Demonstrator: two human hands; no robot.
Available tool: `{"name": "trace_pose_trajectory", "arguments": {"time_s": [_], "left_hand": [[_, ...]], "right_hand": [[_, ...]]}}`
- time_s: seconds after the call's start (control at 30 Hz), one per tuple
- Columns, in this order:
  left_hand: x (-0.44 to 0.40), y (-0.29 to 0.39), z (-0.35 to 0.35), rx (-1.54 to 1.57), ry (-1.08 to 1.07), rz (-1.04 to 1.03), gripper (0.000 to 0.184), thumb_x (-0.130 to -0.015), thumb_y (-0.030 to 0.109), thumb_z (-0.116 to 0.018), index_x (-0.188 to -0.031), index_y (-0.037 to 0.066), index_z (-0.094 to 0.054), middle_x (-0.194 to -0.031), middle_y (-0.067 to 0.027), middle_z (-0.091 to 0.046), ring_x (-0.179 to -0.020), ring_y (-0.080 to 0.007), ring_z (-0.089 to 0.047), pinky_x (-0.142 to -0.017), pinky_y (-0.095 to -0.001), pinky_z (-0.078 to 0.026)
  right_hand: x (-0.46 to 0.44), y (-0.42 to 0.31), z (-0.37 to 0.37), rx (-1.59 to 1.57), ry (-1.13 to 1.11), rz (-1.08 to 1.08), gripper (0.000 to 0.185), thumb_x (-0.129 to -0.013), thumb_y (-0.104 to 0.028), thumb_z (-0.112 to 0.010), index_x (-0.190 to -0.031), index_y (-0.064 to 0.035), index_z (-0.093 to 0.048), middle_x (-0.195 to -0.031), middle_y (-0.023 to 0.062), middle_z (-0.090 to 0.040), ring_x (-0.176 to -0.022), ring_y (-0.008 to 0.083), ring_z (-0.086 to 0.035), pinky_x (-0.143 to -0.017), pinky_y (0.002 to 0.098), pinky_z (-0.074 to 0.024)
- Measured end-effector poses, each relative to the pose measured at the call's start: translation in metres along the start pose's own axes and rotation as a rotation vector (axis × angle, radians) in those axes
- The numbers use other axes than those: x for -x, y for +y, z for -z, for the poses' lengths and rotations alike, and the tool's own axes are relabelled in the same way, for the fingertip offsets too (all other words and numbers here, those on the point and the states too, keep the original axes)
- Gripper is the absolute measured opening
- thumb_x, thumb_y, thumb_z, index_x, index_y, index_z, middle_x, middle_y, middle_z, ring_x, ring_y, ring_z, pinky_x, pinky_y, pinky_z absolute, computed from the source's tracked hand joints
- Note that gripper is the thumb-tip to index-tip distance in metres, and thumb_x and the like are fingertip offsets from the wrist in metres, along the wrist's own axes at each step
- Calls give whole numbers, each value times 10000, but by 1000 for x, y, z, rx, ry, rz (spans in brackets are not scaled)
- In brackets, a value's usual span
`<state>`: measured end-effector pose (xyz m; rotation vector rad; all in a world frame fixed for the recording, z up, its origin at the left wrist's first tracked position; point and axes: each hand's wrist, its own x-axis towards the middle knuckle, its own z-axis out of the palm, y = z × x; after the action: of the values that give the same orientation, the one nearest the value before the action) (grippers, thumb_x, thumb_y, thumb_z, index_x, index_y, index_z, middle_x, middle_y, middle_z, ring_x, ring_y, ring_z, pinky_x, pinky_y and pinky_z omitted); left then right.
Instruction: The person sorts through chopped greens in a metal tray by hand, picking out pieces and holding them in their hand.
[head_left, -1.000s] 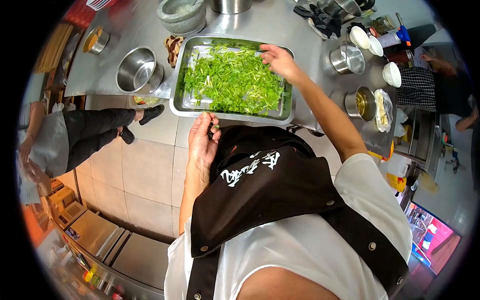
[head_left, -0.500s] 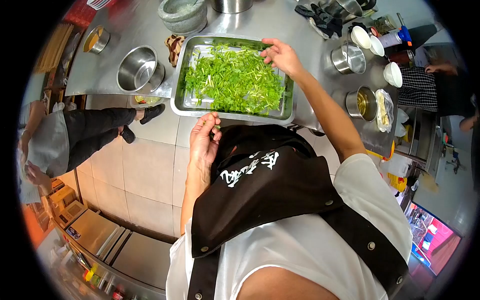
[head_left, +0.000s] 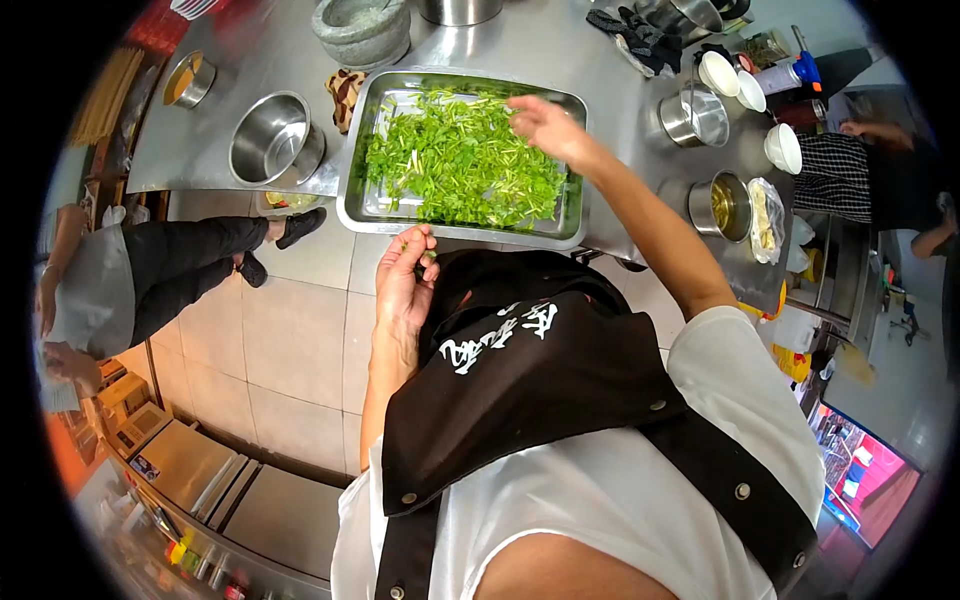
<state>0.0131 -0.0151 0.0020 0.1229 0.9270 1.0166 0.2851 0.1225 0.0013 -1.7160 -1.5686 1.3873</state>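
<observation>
A steel tray (head_left: 353, 190) holds a loose layer of chopped green leafy herbs (head_left: 465, 160) with pale cut stems; the exact kind I cannot make out. My left hand (head_left: 405, 275) is at the tray's near edge, palm up, its fingers curled closed around a few small bits of the green herbs. Over the far right part of the tray is my right hand (head_left: 548, 130), just above the herbs. Its fingers point left and are smeared by motion, so whether they hold anything is hidden.
On the steel table (head_left: 200, 140) stand a steel pot (head_left: 277, 140), a stone mortar (head_left: 362, 32) and a patterned cloth (head_left: 345, 98). At right are steel pots, white bowls (head_left: 783, 148) and a plastic bag (head_left: 766, 222). Another person's legs (head_left: 190, 255) are at left.
My right hand has moved slightly left and farther over the herbs, its fingers now blurred. My left hand stays at the tray's near edge, still closed.
</observation>
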Motion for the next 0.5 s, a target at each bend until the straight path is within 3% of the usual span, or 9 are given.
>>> {"name": "trace_pose_trajectory", "arguments": {"time_s": [0.07, 0.1, 0.2, 0.23, 0.33, 0.37, 0.47, 0.5], "left_hand": [[0, 0, -1, -9, -5, 4, 137, -883, 123, -599, -987, 35, -592, -800, -14, -590, -589, -58, -449, -496, -183, -347], [1, 1, -3, -18, -11, 8, 138, -883, 122, -599, -989, 35, -591, -799, -15, -589, -590, -58, -447, -496, -183, -347], [-1, 2, -1, -11, -22, 4, 137, -880, 114, -600, -990, 33, -589, -799, -16, -587, -592, -59, -443, -497, -184, -344], [-3, 1, -1, -4, -30, 2, 136, -878, 111, -600, -989, 32, -588, -799, -17, -586, -593, -60, -442, -497, -184, -344], [-2, 2, -5, -20, -4, 12, 139, -875, 93, -598, -997, 28, -586, -805, -20, -587, -594, -61, -443, -497, -184, -343], [-2, 2, -7, -31, -1, 13, 141, -876, 80, -591, -1004, 23, -585, -811, -24, -591, -592, -63, -443, -496, -186, -344], [2, 2, -9, -30, 3, 14, 142, -879, 77, -584, -1011, 23, -585, -816, -26, -595, -592, -61, -446, -497, -186, -346], [2, 2, -7, -36, -6, 15, 139, -882, 87, -586, -1006, 25, -588, -813, -26, -597, -591, -59, -451, -498, -186, -350]], "right_hand": [[7, 0, -13, 91, -54, 78, 404, -919, -133, -477, -1311, -50, -430, -1139, 104, -591, -1015, 154, -564, -804, 255, -458], [14, -13, -12, -265, -168, -36, 406, -918, -127, -472, -1313, -44, -424, -1150, 111, -586, -989, 158, -576, -792, 258, -465], [0, -20, 9, -267, 128, 50, 404, -918, -121, -466, -1311, -40, -422, -1168, 115, -577, -966, 159, -585, -789, 260, -469], [-6, -15, 12, -258, 120, 28, 406, -916, -123, -465, -1312, -45, -421, -1189, 117, -567, -989, 159, -573, -799, 263, -466], [-25, 12, 1, -61, 75, 36, 465, -873, -150, -511, -1317, -50, -416, -985, 63, -638, -845, 123, -594, -724, 245, -471], [-31, 22, -6, -3, 117, 143, 469, -863, -154, -525, -1311, -52, -429, -972, 60, -643, -833, 134, -593, -727, 240, -461], [-32, 20, -16, 278, 220, 170, 448, -863, -139, -522, -1298, -55, -455, -996, 82, -650, -864, 153, -599, -767, 259, -457], [-26, 2, -11, -108, -34, -9, 435, -859, -116, -519, -1288, -62, -471, -1056, 105, -646, -916, 164, -604, -821, 276, -454]]}}
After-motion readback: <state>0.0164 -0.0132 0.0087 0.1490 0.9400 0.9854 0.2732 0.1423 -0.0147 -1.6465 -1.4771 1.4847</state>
